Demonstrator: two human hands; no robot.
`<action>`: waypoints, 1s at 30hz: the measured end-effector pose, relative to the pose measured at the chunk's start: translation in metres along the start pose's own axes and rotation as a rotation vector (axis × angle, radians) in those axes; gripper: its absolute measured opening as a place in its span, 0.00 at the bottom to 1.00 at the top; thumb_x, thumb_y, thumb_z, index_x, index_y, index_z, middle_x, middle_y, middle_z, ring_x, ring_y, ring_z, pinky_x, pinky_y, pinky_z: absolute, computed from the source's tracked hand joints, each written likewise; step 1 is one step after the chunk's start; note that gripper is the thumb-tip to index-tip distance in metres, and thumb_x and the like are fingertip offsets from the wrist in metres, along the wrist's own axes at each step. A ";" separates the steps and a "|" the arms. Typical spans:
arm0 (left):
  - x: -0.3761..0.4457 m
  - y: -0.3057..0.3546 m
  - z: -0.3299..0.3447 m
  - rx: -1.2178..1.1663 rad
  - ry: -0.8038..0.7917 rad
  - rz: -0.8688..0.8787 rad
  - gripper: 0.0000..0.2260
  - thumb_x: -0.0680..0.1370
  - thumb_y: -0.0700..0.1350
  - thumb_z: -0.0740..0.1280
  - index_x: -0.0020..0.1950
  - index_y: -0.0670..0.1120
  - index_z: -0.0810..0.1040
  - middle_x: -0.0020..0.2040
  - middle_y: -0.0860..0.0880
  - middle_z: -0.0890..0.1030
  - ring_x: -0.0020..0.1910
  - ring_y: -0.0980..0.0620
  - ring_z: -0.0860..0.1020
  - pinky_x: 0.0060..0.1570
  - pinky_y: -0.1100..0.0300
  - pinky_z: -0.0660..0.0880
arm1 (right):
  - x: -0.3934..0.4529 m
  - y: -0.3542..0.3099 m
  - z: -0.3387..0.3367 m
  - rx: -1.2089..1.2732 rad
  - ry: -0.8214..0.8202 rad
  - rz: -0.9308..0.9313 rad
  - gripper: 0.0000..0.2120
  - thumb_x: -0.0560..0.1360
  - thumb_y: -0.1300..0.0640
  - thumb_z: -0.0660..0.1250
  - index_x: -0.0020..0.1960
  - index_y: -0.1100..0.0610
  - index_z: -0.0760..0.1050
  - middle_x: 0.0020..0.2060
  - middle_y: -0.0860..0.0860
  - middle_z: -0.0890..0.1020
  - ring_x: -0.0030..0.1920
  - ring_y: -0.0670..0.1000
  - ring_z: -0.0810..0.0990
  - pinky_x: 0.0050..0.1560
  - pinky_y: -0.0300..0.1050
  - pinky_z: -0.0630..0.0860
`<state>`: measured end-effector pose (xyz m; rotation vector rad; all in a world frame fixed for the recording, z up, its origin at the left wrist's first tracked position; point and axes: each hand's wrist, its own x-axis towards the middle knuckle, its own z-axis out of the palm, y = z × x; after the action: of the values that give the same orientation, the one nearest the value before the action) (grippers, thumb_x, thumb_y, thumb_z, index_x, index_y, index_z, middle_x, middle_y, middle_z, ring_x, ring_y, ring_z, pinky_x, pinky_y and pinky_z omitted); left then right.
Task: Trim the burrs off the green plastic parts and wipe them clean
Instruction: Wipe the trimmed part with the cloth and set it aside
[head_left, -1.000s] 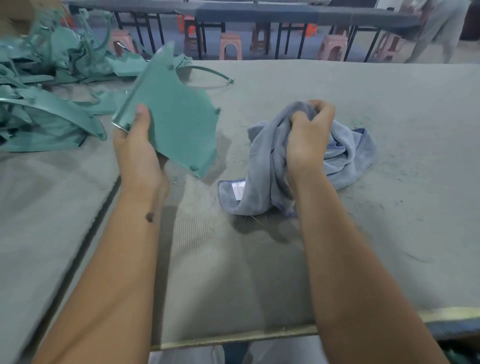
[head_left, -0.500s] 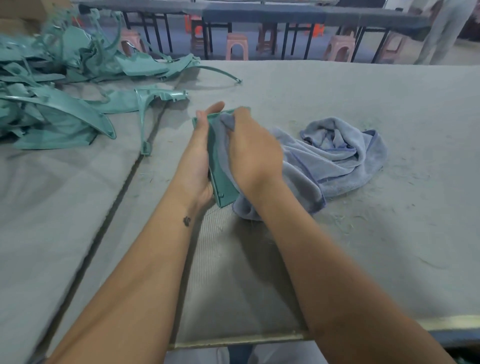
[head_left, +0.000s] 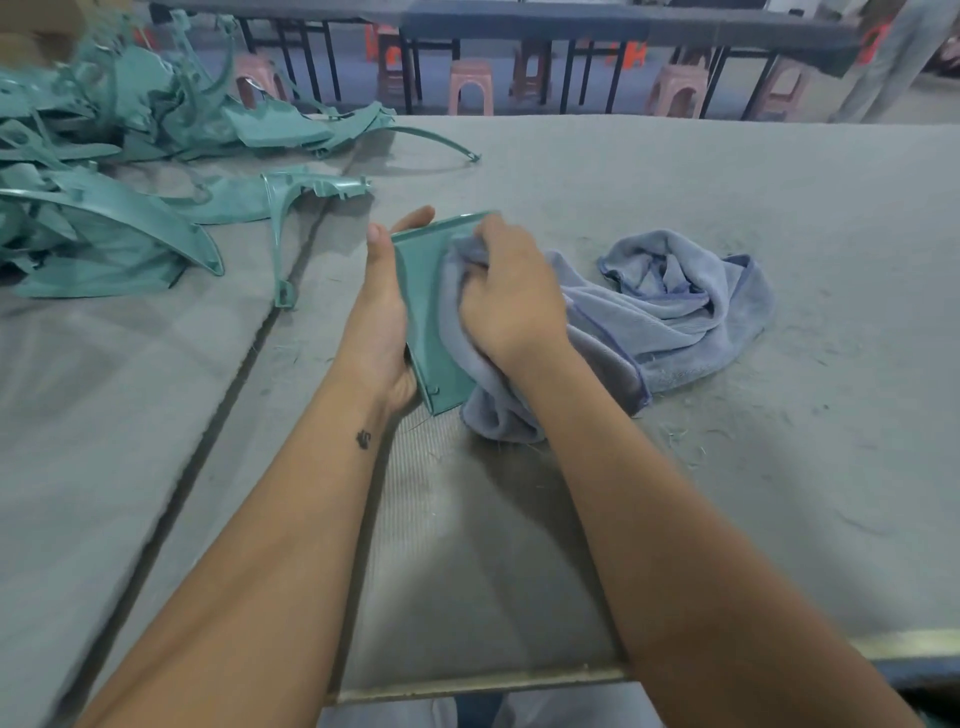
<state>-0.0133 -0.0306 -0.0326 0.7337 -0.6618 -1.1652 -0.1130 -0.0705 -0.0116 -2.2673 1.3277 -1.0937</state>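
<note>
While both forearms reach in from six o'clock, the left hand (head_left: 382, 312) cups a green panel (head_left: 426, 301) on edge at frame centre, thumb and fingers gripping its far rim. At three o'clock of it, the right hand (head_left: 511, 306) clutches a bunched blue cloth (head_left: 670, 306) against the panel's smooth, glossy face. More green parts (head_left: 104, 208) lie heaped on the table (head_left: 727, 467) toward ten o'clock.

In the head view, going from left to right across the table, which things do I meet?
Pile of green parts → left hand → green panel → right hand → cloth.
</note>
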 end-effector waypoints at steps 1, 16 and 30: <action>0.000 0.000 -0.001 -0.006 0.010 0.000 0.22 0.82 0.62 0.50 0.60 0.52 0.77 0.54 0.44 0.84 0.55 0.46 0.82 0.52 0.51 0.80 | -0.006 -0.008 0.002 0.027 -0.042 -0.098 0.03 0.74 0.59 0.58 0.43 0.53 0.65 0.40 0.51 0.75 0.42 0.56 0.75 0.38 0.49 0.68; -0.005 0.004 -0.005 -0.066 0.047 0.025 0.18 0.84 0.54 0.53 0.66 0.46 0.74 0.53 0.42 0.84 0.52 0.44 0.83 0.54 0.50 0.80 | -0.012 -0.010 -0.002 0.047 -0.391 -0.046 0.08 0.73 0.58 0.62 0.35 0.55 0.69 0.30 0.50 0.73 0.35 0.50 0.72 0.34 0.45 0.67; 0.005 0.009 -0.014 -0.260 0.239 0.181 0.15 0.85 0.50 0.53 0.66 0.47 0.73 0.53 0.44 0.83 0.51 0.44 0.81 0.59 0.43 0.76 | -0.011 -0.006 0.001 -0.250 -0.567 -0.128 0.10 0.73 0.61 0.62 0.33 0.56 0.68 0.29 0.52 0.71 0.36 0.55 0.72 0.35 0.44 0.68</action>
<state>0.0043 -0.0314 -0.0339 0.5681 -0.3601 -0.9567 -0.1112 -0.0582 -0.0137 -2.5951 1.1348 -0.2701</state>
